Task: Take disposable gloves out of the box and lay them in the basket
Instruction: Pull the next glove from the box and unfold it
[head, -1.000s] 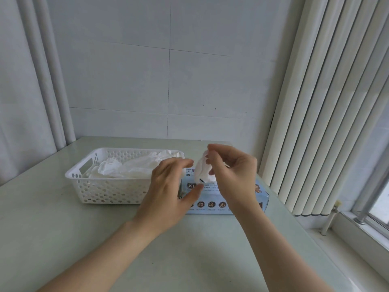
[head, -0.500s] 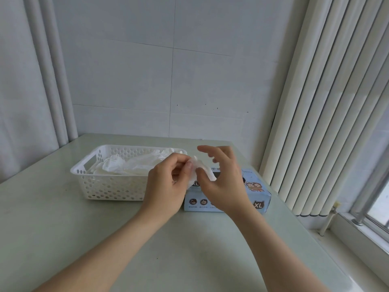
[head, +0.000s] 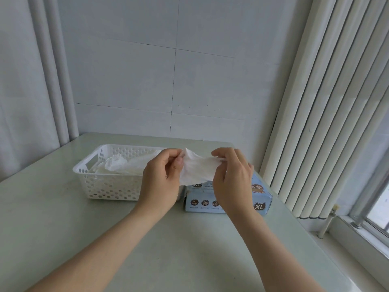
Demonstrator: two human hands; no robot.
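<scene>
The pale green table (head: 189, 253) is lying nearest. Above it the left hand (head: 162, 182) and the right hand (head: 231, 182) are each pinching an edge of a thin white glove (head: 196, 170), holding it spread between them in the air. The light blue box (head: 262, 198) is sitting just behind the hands, close beside the white basket (head: 109, 186), which is holding other crumpled gloves (head: 126, 165). Vertical blinds (head: 326, 102) are hanging on the right.

Basket (head: 111, 187) top lies open; box (head: 263, 196) stands just right of it
</scene>
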